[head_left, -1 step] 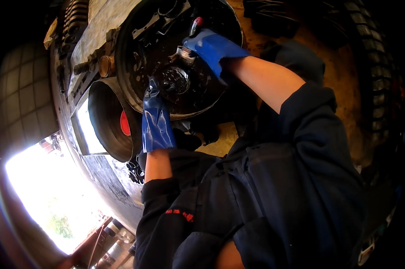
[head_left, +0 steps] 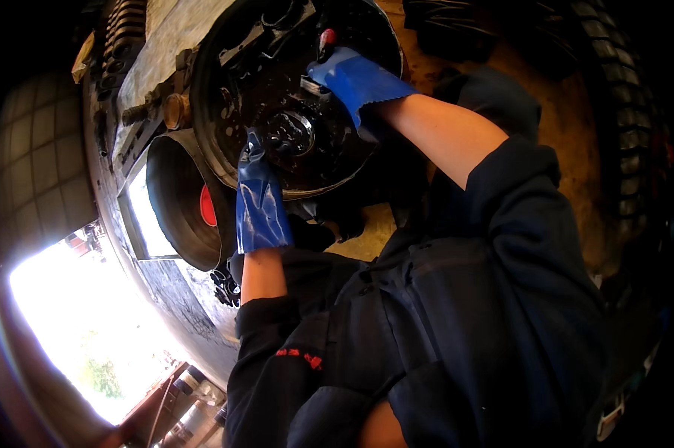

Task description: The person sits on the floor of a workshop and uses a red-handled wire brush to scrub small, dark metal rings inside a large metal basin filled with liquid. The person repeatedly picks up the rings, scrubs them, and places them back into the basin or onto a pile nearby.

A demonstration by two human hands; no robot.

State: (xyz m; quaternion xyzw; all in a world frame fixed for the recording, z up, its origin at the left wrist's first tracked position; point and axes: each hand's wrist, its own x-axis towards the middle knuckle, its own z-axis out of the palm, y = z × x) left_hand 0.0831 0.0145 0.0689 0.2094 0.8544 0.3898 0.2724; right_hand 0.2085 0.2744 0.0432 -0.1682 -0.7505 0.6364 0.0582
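My left hand (head_left: pixel 258 183), in a long blue rubber glove, reaches into a round dark basin (head_left: pixel 324 188) and is closed on the near left edge of a wet, round metal part (head_left: pixel 292 133). My right hand (head_left: pixel 344 75), gloved the same way, is wrapped round what looks like a brush with a red-ended handle (head_left: pixel 327 37). Its pale, flat head (head_left: pixel 314 87) shows below the glove, just above the round part. Dark, glossy liquid lies in the basin, with bubbles on its surface. My fingertips are partly lost in the dark.
Several dark metal parts (head_left: pixel 266 33) lie at the basin's far side. To the left, a large open drum-like vessel (head_left: pixel 172 198) with a red disc (head_left: pixel 208 205) stands beside a bench holding a coil spring (head_left: pixel 124 33). A treaded tyre (head_left: pixel 620 112) is at the far right.
The brush head has shifted slightly up and right, and less of it shows. Its red handle end has tilted a little to the left. My left hand has stayed in place.
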